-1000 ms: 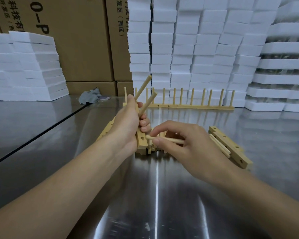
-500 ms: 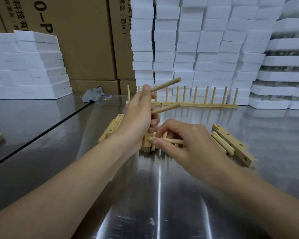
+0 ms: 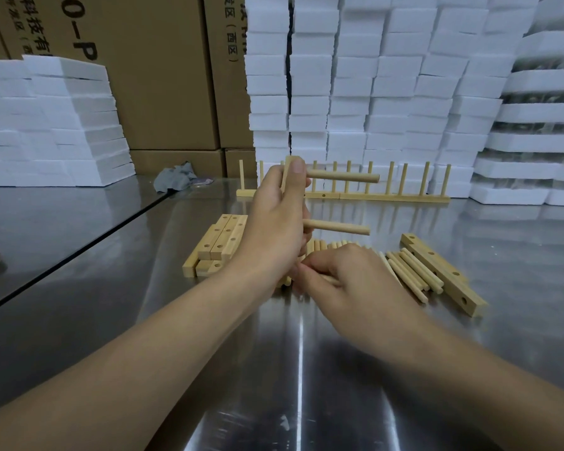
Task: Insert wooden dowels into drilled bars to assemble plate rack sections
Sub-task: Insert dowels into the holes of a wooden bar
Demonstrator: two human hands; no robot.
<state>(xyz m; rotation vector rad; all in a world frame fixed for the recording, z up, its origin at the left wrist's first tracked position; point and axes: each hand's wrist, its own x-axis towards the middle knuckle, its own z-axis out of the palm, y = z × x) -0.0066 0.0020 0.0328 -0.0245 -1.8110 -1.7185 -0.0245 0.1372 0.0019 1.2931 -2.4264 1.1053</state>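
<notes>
Left hand (image 3: 274, 222) grip curled round pale wooden drilled bar (image 3: 288, 166), held upright above shiny steel desk (image 3: 300, 369); two round wooden dowels (image 3: 342, 176) jut rightward from bar. Right hand (image 3: 349, 281) grip pinches another dowel (image 3: 329, 278) low beside left hand, near loose dowels (image 3: 411, 275).

Two bare forearms reach forward from the bottom corners and meet near the middle. The left forearm (image 3: 127, 346) rises from the lower left. The left hand (image 3: 275, 222) is raised with its back to the camera, fingers wrapped round an upright wooden bar (image 3: 288, 162), thumb (image 3: 297, 169) pressed along the bar's top end. The right forearm (image 3: 469, 362) comes from the lower right. The right hand (image 3: 349, 281) sits lower, just beside the left wrist, knuckles up, fingers curled, fingertips pinching a thin dowel (image 3: 331, 279) that is mostly hidden.
</notes>
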